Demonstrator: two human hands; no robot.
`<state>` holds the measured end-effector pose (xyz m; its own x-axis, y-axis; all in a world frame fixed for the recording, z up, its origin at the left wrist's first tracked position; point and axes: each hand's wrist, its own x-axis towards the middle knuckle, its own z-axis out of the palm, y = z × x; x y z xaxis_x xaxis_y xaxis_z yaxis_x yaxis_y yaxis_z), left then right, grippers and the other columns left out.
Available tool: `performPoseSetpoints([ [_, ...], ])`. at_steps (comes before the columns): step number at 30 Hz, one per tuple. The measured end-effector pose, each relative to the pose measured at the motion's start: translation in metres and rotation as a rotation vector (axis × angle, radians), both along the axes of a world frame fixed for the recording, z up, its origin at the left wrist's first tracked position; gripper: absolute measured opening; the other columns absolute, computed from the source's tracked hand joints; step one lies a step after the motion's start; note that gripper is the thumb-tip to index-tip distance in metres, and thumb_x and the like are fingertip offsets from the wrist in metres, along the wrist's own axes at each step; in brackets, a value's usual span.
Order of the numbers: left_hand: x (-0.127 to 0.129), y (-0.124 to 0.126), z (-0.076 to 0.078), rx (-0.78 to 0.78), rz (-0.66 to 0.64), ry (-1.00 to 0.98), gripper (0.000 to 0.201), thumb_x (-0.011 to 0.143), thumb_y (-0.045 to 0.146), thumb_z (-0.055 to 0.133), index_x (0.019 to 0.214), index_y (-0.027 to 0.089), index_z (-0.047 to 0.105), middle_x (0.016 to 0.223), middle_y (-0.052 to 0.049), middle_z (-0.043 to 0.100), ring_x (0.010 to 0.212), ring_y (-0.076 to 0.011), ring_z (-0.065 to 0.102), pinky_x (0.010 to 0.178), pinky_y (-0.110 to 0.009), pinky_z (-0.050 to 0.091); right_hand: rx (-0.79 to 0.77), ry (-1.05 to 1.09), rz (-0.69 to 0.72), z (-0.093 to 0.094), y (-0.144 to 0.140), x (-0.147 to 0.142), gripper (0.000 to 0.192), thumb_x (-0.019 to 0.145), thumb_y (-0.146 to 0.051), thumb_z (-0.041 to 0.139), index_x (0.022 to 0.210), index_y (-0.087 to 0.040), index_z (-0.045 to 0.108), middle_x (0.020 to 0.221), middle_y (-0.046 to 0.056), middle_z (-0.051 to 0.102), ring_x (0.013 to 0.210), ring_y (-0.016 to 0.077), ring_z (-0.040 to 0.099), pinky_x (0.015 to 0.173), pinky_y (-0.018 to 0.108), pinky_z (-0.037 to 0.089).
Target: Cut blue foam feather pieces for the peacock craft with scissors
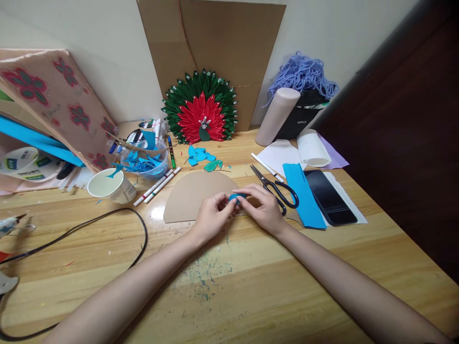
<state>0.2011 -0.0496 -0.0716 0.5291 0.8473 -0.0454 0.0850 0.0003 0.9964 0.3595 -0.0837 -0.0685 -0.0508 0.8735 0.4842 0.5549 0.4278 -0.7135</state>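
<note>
— So where's the blue paper piece [237, 197]?
— Pinched between both hands, left hand [211, 219] and right hand [264, 209], fingers closed on it above the cardboard semicircle [195, 193].
— Any risk?
— Squeezing too hard could crease it; the scissors [276, 188] lie just beside the right hand.

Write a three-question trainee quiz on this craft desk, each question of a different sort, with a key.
1. True or false: both hands pinch the blue piece.
2. What lies just right of the right hand? A) scissors B) cup C) yarn
3. Fill in: the hands work over a tan ____ half-disc.

Key: 1 true; 2 A; 3 cardboard. The left hand meets the right at the piece.
</note>
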Motion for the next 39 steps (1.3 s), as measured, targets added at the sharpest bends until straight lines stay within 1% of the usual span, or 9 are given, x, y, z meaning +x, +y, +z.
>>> performPoseSetpoints([
  [4, -0.0012, -0.0009, 0.0, 0.1, 0.006, 0.145, 0.03, 0.085, 0.04, 0.05, 0.075, 0.013, 0.06, 0.067, -0.002, 0.06, 0.06, -0.0119, 0.051, 0.057, -0.022, 0.039, 0.0, 0.013, -0.011, 0.0, 0.0013, 0.0, 0.01, 0.084, -0.021, 0.057, 0.09, -0.021, 0.066, 0.083, 0.005, 0.065, 0.076, 0.0167, 0.062, 0.068, 0.03, 0.052],
  [11, -0.0023, 0.0002, 0.0018, 0.178, -0.034, 0.18, 0.033, 0.088, 0.038, 0.043, 0.072, 0.015, 0.06, 0.067, -0.002, 0.058, 0.062, -0.0129, 0.051, 0.059, -0.023, 0.039, 0.042, -0.003, -0.012, -0.0005, 0.0012, 0.0003, 0.01, 0.083, -0.018, 0.058, 0.089, -0.021, 0.066, 0.083, 0.005, 0.066, 0.077, 0.0164, 0.062, 0.069, 0.03, 0.051],
  [14, -0.0024, 0.001, 0.0022, 0.154, -0.05, 0.138, 0.033, 0.089, 0.036, 0.042, 0.072, 0.015, 0.059, 0.069, -0.002, 0.058, 0.064, -0.0126, 0.051, 0.061, -0.023, 0.039, 0.067, -0.016, -0.005, -0.0015, 0.0013, 0.0014, 0.011, 0.083, -0.017, 0.059, 0.088, -0.021, 0.066, 0.082, 0.005, 0.067, 0.076, 0.0163, 0.062, 0.069, 0.03, 0.051],
  [17, -0.0022, 0.0019, 0.0028, 0.109, -0.054, 0.08, 0.032, 0.088, 0.035, 0.042, 0.071, 0.015, 0.059, 0.066, -0.001, 0.057, 0.063, -0.0122, 0.051, 0.061, -0.023, 0.039, 0.102, -0.044, 0.009, -0.0024, 0.0013, 0.0033, 0.012, 0.083, -0.016, 0.058, 0.089, -0.021, 0.067, 0.082, 0.005, 0.068, 0.075, 0.0163, 0.063, 0.068, 0.03, 0.052],
  [24, -0.0018, 0.0034, 0.0034, 0.002, -0.026, 0.009, 0.03, 0.084, 0.036, 0.046, 0.062, 0.016, 0.052, 0.059, 0.0, 0.054, 0.058, -0.0118, 0.05, 0.058, -0.023, 0.039, 0.179, -0.142, 0.061, 0.0003, 0.0001, 0.0044, 0.018, 0.085, -0.015, 0.055, 0.096, -0.023, 0.067, 0.084, 0.005, 0.072, 0.076, 0.0165, 0.066, 0.069, 0.031, 0.054],
  [29, -0.0025, 0.0021, 0.0031, -0.054, -0.007, -0.007, 0.033, 0.086, 0.04, 0.044, 0.064, 0.016, 0.051, 0.057, 0.001, 0.052, 0.054, -0.01, 0.047, 0.054, -0.021, 0.037, 0.207, -0.167, 0.094, 0.0015, -0.0008, 0.0032, 0.023, 0.085, -0.013, 0.053, 0.101, -0.023, 0.066, 0.084, 0.004, 0.072, 0.074, 0.016, 0.066, 0.069, 0.031, 0.054],
  [32, -0.0024, 0.0018, 0.0034, -0.08, 0.002, -0.005, 0.036, 0.085, 0.046, 0.046, 0.065, 0.016, 0.052, 0.056, 0.002, 0.051, 0.051, -0.0093, 0.045, 0.051, -0.021, 0.036, 0.2, -0.17, 0.092, 0.001, -0.0015, 0.0025, 0.024, 0.085, -0.014, 0.052, 0.101, -0.024, 0.066, 0.084, 0.004, 0.072, 0.074, 0.0163, 0.066, 0.069, 0.032, 0.054],
  [34, -0.0022, 0.0021, 0.0038, -0.065, 0.012, -0.015, 0.035, 0.085, 0.045, 0.047, 0.067, 0.016, 0.053, 0.057, 0.002, 0.052, 0.052, -0.0093, 0.045, 0.052, -0.021, 0.036, 0.18, -0.151, 0.077, 0.0003, -0.0018, 0.0019, 0.023, 0.085, -0.015, 0.052, 0.101, -0.024, 0.066, 0.086, 0.004, 0.072, 0.075, 0.0164, 0.066, 0.069, 0.032, 0.054],
  [39, -0.0024, 0.0014, 0.0051, -0.012, 0.04, 0.007, 0.034, 0.086, 0.043, 0.045, 0.067, 0.016, 0.053, 0.057, 0.003, 0.049, 0.053, -0.0095, 0.043, 0.053, -0.021, 0.035, 0.06, -0.023, -0.027, -0.0013, -0.0007, 0.001, 0.015, 0.082, -0.018, 0.058, 0.094, -0.023, 0.067, 0.085, 0.004, 0.071, 0.075, 0.0158, 0.066, 0.069, 0.03, 0.054],
])
